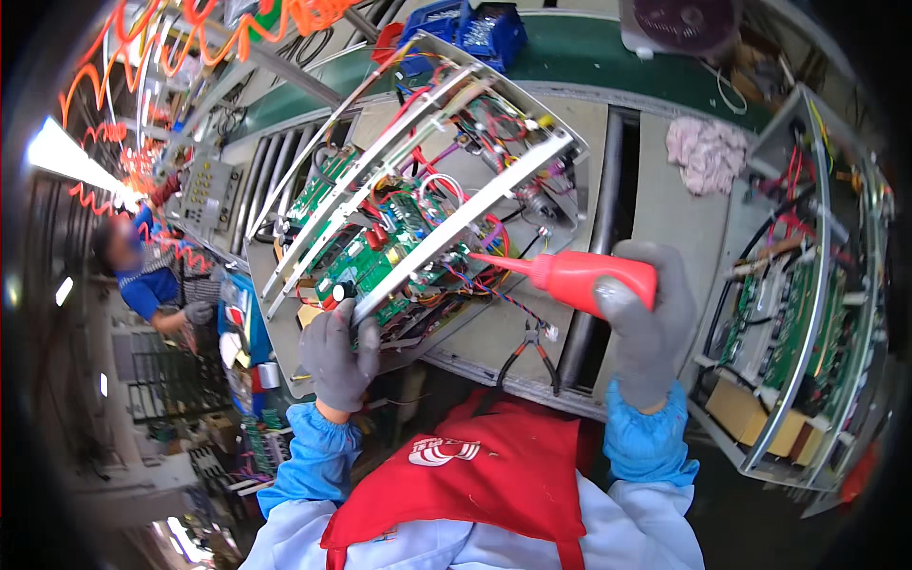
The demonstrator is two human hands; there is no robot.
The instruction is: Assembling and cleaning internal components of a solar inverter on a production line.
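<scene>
A red squeeze bottle (594,282) with a long thin nozzle lies in my grey-gloved right hand (651,309), the fingers and thumb wrapped round its body. Its nozzle points left, and the tip reaches the wiring and connectors by a green circuit board (404,233). That board sits inside an open metal chassis (427,242) with long pale rails and many coloured wires. My gloved left hand (340,359) grips the near lower end of a chassis rail between thumb and fingers. Below the nozzle, pliers (529,359) with red and black handles rest on the work surface.
Another open chassis (807,313) with green boards stands at right. A crumpled pink cloth (706,154) lies near it. Blue bins (489,36) of small parts stand on a green conveyor (608,71) at the back. Orange coiled hoses hang at upper left; a co-worker (152,275) stands at left.
</scene>
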